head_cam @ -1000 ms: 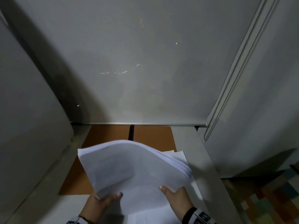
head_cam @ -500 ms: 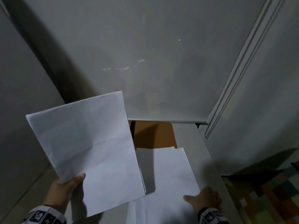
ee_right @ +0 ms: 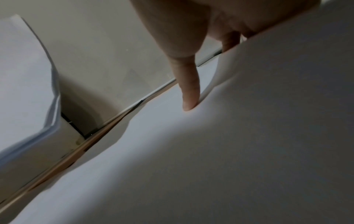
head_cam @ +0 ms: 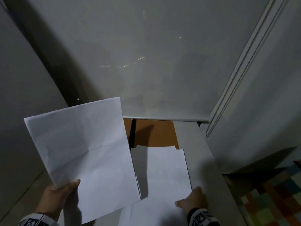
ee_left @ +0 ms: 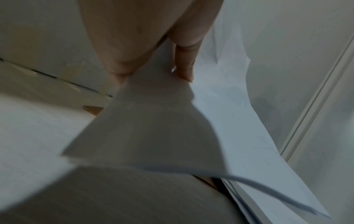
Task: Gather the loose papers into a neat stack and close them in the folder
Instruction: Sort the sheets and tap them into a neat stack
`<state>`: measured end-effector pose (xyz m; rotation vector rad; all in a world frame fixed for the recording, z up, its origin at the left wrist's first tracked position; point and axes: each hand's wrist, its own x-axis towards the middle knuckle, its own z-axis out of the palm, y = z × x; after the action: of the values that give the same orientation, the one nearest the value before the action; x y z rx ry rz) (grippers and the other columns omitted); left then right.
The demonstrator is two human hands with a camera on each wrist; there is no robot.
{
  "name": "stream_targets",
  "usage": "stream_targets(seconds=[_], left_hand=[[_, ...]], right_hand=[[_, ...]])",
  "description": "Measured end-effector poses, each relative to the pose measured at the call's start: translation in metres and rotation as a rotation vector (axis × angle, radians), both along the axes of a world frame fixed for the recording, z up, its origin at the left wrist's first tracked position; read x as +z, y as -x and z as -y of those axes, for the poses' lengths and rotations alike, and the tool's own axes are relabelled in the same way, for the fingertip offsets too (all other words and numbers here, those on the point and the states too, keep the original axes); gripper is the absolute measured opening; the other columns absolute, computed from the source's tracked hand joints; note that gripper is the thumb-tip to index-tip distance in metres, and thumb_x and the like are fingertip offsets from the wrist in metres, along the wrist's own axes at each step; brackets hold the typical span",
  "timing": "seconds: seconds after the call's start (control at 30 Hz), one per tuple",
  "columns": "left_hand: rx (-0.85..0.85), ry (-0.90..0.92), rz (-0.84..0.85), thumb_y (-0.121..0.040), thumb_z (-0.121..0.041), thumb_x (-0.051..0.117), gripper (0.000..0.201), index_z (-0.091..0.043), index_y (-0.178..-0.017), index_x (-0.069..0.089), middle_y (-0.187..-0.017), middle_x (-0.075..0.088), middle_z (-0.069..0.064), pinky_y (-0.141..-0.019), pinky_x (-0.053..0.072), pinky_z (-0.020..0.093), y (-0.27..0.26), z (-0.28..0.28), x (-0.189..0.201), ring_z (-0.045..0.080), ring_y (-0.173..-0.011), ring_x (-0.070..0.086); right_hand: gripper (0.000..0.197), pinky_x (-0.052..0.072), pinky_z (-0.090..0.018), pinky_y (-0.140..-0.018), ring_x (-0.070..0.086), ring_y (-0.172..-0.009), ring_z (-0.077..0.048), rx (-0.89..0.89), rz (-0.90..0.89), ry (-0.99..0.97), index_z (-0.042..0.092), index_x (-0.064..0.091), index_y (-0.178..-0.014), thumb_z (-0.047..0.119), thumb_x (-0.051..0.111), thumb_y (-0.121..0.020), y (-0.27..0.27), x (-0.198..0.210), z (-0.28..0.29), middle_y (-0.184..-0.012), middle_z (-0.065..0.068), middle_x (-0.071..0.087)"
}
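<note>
My left hand (head_cam: 65, 188) holds a bundle of white papers (head_cam: 84, 152) raised and tilted at the left, thumb on top at their lower corner. In the left wrist view, fingers (ee_left: 185, 68) lie against the underside of the papers (ee_left: 153, 121). More white sheets (head_cam: 166, 173) lie on the right half of the open brown folder (head_cam: 156, 134). My right hand (head_cam: 190, 201) pinches their lower right edge. In the right wrist view the thumb (ee_right: 188, 94) presses on the sheet (ee_right: 249, 136) and a finger goes beneath it. The raised bundle hides the folder's left half.
The folder lies on a grey table (head_cam: 200, 160) set against a wall. A lowered blind's bottom bar (head_cam: 171, 119) runs just behind the folder, and its bead cord (head_cam: 228, 95) hangs at the right. A colourful checked floor (head_cam: 268, 201) lies past the table's right edge.
One second ago both hands held the bundle over the folder. The left hand has lifted papers up to the left, and the right hand has moved right onto the lying sheets.
</note>
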<state>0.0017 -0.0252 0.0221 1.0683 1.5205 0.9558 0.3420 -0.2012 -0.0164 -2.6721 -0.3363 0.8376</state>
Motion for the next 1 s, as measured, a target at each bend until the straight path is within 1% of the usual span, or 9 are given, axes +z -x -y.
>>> stream_targets(seconds=[0.1,0.17,0.27,0.4,0.5,0.7,0.83,0.9,1.0], left_hand=[[-0.001,-0.016,-0.007,-0.074,0.003,0.074,0.022,0.008,-0.093,0.064,-0.092,0.059,0.017,-0.084,0.038,0.035,0.000,-0.001,0.001,0.020,-0.089,0.051],[-0.005,-0.022,-0.016,-0.074,0.003,0.074,0.021,0.007,-0.092,0.064,-0.092,0.059,0.017,-0.084,0.038,0.035,0.001,-0.002,0.000,0.020,-0.090,0.051],[-0.002,-0.004,-0.012,-0.073,0.000,0.076,0.018,0.004,-0.085,0.064,-0.091,0.061,0.018,-0.084,0.040,0.036,0.004,-0.005,-0.004,0.021,-0.088,0.053],[0.014,-0.002,-0.004,-0.073,0.001,0.075,0.020,0.007,-0.088,0.065,-0.090,0.060,0.018,-0.083,0.040,0.037,0.008,-0.009,-0.008,0.021,-0.087,0.053],[0.023,-0.001,0.000,-0.072,0.001,0.076,0.020,0.006,-0.087,0.064,-0.091,0.061,0.019,-0.083,0.040,0.037,0.010,-0.010,-0.010,0.022,-0.086,0.054],[0.039,-0.010,-0.019,-0.071,-0.003,0.078,0.029,0.010,-0.093,0.065,-0.091,0.061,0.018,-0.082,0.040,0.036,0.012,-0.011,-0.011,0.022,-0.087,0.054],[0.053,0.017,-0.017,-0.054,-0.017,0.087,0.048,0.008,-0.090,0.066,-0.085,0.063,0.017,-0.083,0.043,0.038,0.019,-0.015,-0.015,0.021,-0.083,0.057],[0.073,0.009,-0.017,-0.064,-0.011,0.084,0.038,0.008,-0.092,0.066,-0.089,0.063,0.019,-0.079,0.046,0.034,0.022,-0.017,-0.016,0.020,-0.083,0.056],[0.090,-0.015,-0.034,-0.071,-0.005,0.079,0.027,0.008,-0.090,0.064,-0.090,0.061,0.018,-0.073,0.049,0.028,0.024,-0.019,-0.016,0.020,-0.084,0.053]], right_hand=[[0.117,0.035,-0.040,-0.109,0.039,-0.130,-0.032,-0.010,-0.012,-0.097,-0.003,0.014,-0.137,0.015,0.089,-0.048,0.002,-0.003,-0.002,-0.142,-0.021,0.034],[0.113,0.034,-0.039,-0.110,0.038,-0.131,-0.030,-0.031,-0.035,-0.116,-0.004,0.014,-0.137,0.012,0.087,-0.052,0.000,-0.002,-0.001,-0.144,-0.020,0.031],[0.102,0.038,-0.034,-0.106,0.044,-0.126,-0.029,-0.065,-0.061,-0.122,-0.006,0.025,-0.131,0.017,0.086,-0.053,-0.002,0.004,0.001,-0.138,-0.019,0.039],[0.096,0.045,-0.034,-0.101,0.052,-0.117,-0.028,-0.074,-0.078,-0.097,-0.005,0.040,-0.121,0.019,0.088,-0.042,0.007,0.004,-0.001,-0.127,-0.018,0.050],[0.089,0.052,-0.031,-0.091,0.062,-0.104,-0.027,-0.105,-0.100,-0.107,-0.004,0.051,-0.111,0.016,0.089,-0.033,0.010,0.001,-0.005,-0.114,-0.016,0.061],[0.077,0.056,-0.031,-0.084,0.066,-0.093,-0.024,-0.067,-0.064,-0.114,-0.002,0.059,-0.100,0.016,0.085,-0.030,0.014,-0.008,-0.006,-0.103,-0.013,0.066],[0.048,0.051,-0.027,-0.088,0.063,-0.099,-0.028,-0.028,-0.024,-0.150,-0.006,0.062,-0.098,-0.001,0.077,-0.054,0.011,-0.001,-0.005,-0.107,-0.018,0.065],[0.038,0.048,-0.023,-0.085,0.061,-0.095,-0.027,0.007,-0.019,-0.172,-0.005,0.063,-0.097,-0.005,0.071,-0.060,0.007,-0.003,-0.004,-0.108,-0.018,0.065],[0.045,0.045,-0.021,-0.087,0.059,-0.102,-0.026,0.020,-0.031,-0.204,0.000,0.057,-0.108,-0.003,0.068,-0.065,0.012,-0.003,-0.003,-0.113,-0.016,0.062]])
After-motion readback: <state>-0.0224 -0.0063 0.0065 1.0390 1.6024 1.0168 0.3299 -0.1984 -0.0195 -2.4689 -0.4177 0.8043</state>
